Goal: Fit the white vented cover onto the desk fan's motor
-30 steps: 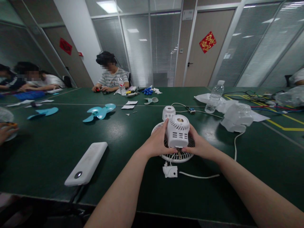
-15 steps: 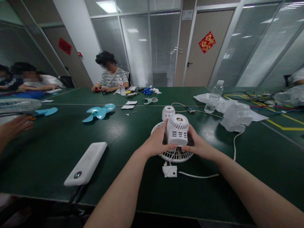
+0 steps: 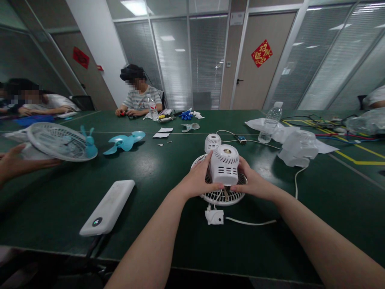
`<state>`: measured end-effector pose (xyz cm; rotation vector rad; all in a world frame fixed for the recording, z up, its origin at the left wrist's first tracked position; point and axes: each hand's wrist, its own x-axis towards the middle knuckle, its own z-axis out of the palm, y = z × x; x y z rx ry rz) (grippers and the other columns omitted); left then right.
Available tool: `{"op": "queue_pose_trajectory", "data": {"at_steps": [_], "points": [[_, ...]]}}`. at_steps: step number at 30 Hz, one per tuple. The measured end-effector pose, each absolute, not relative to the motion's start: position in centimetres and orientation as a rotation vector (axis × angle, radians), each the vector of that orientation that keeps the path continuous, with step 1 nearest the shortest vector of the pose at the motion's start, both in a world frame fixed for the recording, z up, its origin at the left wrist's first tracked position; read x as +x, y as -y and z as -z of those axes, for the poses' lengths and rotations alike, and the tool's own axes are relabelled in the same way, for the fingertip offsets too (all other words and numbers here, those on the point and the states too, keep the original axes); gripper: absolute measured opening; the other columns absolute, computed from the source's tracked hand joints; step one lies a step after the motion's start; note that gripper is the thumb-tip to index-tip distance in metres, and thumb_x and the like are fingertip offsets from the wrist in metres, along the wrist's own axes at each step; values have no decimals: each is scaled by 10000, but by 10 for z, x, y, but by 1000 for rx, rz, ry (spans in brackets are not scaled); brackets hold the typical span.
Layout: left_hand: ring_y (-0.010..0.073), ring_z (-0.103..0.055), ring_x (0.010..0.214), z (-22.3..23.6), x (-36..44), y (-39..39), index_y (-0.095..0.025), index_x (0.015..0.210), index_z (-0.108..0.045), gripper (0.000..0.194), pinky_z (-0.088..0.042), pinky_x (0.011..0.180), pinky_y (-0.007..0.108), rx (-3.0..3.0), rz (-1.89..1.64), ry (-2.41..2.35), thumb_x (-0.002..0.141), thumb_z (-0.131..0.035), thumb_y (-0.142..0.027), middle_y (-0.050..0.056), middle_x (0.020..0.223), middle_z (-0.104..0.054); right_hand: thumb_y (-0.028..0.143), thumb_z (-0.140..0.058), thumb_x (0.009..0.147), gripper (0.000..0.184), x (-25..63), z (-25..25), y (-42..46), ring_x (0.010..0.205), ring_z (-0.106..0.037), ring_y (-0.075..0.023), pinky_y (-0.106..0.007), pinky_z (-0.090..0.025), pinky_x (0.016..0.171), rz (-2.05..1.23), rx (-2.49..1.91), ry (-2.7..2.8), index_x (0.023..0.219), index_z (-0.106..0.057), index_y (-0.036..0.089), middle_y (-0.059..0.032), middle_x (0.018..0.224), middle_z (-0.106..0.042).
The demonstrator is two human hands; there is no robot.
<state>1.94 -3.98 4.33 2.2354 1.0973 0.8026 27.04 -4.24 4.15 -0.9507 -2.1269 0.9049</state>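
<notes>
Between my two hands is a white vented fan motor housing, upright over a round white fan grille on the table. My left hand wraps its left side, the thumb along the lower front edge. From the other side my right hand grips it, its thumb almost meeting the left one. Behind stands a second white vented housing. In front of the grille lies a small white switch box with wires, and a white cable runs to its right.
A white power bank and a blue fan blade lie to the left. A co-worker's hand holds another fan grille there. On the right are a plastic bottle and a plastic-wrapped white part. Another person sits opposite.
My hands stay where they were on the housing. At the left, the co-worker's fan grille has come further into view, tilted beside a blue blade.
</notes>
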Motion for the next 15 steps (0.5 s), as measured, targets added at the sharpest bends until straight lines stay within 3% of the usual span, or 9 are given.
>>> {"op": "queue_pose_trajectory", "data": {"at_steps": [7, 15], "points": [[386, -245, 1420, -45, 17, 41, -257, 1516, -73, 1133, -229, 1131, 634, 2195, -799, -1063, 656, -755, -535, 148, 1557, -237, 386, -790, 713, 1090, 273, -44, 42, 1341, -410, -314, -550, -349, 1101, -906, -965, 2155, 1501, -51, 241, -168, 1481, -364], [362, -200, 1438, -48, 16, 41, -259, 1518, -37, 1150, -197, 1160, 595, 2124, -743, -1074, 663, -757, -529, 135, 1576, -183, 421, -809, 677, 1164, 272, -38, 39, 1359, -370, -330, -535, -289, 1134, -926, -986, 2128, 1505, -13, 236, -165, 1469, -372]]}}
